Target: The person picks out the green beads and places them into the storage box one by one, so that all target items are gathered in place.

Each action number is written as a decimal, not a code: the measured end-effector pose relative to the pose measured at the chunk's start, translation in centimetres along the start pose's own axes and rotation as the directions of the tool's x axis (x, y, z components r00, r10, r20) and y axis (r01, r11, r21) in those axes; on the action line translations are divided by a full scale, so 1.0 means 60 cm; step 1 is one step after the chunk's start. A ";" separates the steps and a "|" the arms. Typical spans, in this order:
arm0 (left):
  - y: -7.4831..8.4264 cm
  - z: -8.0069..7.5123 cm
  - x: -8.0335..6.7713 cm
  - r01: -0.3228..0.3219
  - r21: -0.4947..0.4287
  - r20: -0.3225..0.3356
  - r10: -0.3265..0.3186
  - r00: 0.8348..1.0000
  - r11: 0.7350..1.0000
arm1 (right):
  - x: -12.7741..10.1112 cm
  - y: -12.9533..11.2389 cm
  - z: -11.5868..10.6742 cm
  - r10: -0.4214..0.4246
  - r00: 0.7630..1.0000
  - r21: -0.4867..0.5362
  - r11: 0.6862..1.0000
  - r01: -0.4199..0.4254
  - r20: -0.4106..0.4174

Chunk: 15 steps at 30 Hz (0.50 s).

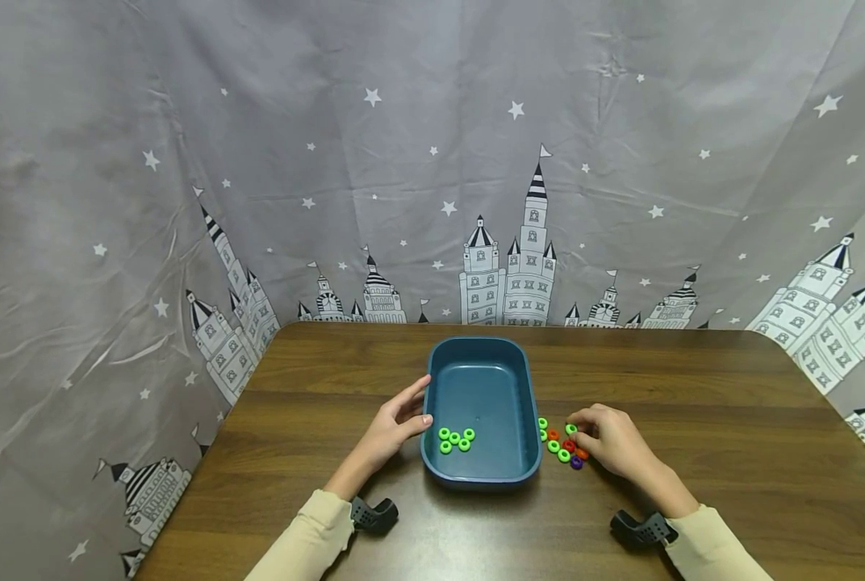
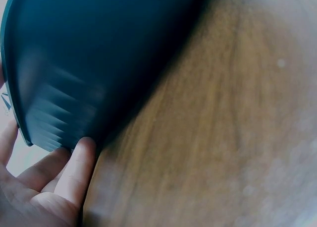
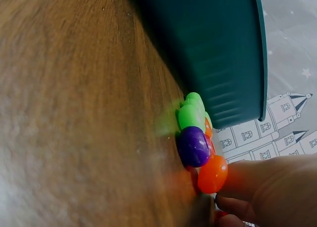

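A deep blue tray (image 1: 479, 482) stands on the table with several green ring beads (image 1: 455, 438) inside, near its lower left. My left hand (image 1: 394, 423) is at the tray's left side, its fingertips (image 2: 85, 146) touching the outer wall and its thumb right at the rim. Beyond the tray's right wall lies a cluster of ring beads: green, red, an orange bead (image 3: 213, 174) and a purple bead (image 3: 193, 146). Over the cluster's right edge, my right hand (image 1: 612, 440) pinches a green ring bead (image 1: 571, 429) between thumb and forefinger; the right wrist view hides this bead.
The brown wooden table (image 1: 701, 403) extends to both sides of the tray. Behind it hangs a grey curtain (image 1: 418, 242) printed with castles and stars. Each wrist wears a dark strap, such as the left wrist strap (image 1: 376, 516).
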<state>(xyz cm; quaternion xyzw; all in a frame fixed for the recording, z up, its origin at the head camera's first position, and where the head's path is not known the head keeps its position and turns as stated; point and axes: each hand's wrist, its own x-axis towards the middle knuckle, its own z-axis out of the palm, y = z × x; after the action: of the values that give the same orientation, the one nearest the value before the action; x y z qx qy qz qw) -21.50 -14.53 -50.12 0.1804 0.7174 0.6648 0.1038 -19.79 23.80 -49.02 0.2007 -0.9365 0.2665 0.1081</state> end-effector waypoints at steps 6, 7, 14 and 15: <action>0.000 0.000 0.000 0.004 0.006 -0.011 -0.004 1.000 1.000 | 0.002 0.002 0.000 -0.026 1.000 0.001 1.000 0.026 -0.007; 0.000 0.000 0.000 0.003 0.006 -0.012 -0.003 1.000 1.000 | 0.002 0.003 -0.001 -0.027 1.000 0.002 1.000 0.027 -0.006; -0.003 0.001 0.001 -0.003 0.004 -0.011 0.003 1.000 1.000 | 0.004 0.002 -0.009 -0.041 0.999 -0.012 0.999 0.041 0.009; -0.003 0.001 0.001 -0.003 0.003 -0.011 0.003 1.000 1.000 | 0.005 0.002 -0.010 -0.039 0.999 -0.016 0.999 0.039 0.008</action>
<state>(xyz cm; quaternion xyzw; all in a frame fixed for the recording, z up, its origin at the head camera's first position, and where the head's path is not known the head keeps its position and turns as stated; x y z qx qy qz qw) -21.58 -14.46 -50.32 0.1781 0.7187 0.6649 0.0987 -20.03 24.12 -48.46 0.2192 -0.9349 0.2561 0.1111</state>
